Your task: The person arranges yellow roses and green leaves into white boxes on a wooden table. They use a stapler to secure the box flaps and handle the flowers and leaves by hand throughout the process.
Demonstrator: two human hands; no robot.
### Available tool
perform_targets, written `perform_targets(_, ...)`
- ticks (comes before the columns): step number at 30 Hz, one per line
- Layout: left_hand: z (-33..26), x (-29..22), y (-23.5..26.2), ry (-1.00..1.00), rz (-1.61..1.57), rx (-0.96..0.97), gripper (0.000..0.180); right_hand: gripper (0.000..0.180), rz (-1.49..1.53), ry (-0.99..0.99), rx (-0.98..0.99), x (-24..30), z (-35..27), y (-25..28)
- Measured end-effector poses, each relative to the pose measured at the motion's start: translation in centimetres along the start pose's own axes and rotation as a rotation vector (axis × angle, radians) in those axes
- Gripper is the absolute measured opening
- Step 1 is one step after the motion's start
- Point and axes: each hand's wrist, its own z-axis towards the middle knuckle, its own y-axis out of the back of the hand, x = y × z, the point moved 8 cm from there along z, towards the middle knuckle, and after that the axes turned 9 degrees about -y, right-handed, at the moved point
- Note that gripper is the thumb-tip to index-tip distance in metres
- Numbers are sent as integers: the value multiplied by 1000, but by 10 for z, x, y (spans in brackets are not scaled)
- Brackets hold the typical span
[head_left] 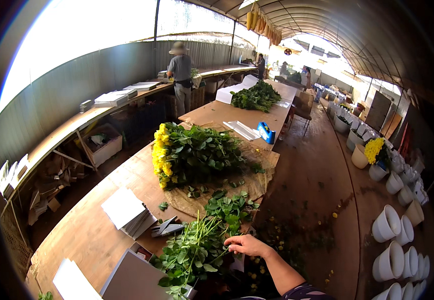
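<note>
My right hand [245,245] comes in from the lower right, fingers curled together at the edge of a bunch of green leafy stems [197,240]. Whatever lies between the fingertips is too small to make out. The bunch's bare stem ends point up and away, toward a heap of loose leaves [229,207]. My left hand is not in view. Farther up the table lies a large pile of yellow roses [197,152], blooms to the left, on a brownish sheet [187,200]. Grey-handled shears [167,228] rest left of the stems.
Stacked white card sheets [127,210] and a white board [132,280] sit at left. A blue tape dispenser [266,132] and more greenery [257,96] are farther along. White buckets [387,222] line the right. A person in a hat [179,70] stands at the side bench.
</note>
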Motion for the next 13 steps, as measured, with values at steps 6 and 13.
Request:
perform_targets(6,4,-3,4,15,-39,33,54,30,20,-26,34,-13,9,-1)
perform_targets(13,-7,16,-20,-125,14,-7,59,32,-21,-66,65,-13,39,23)
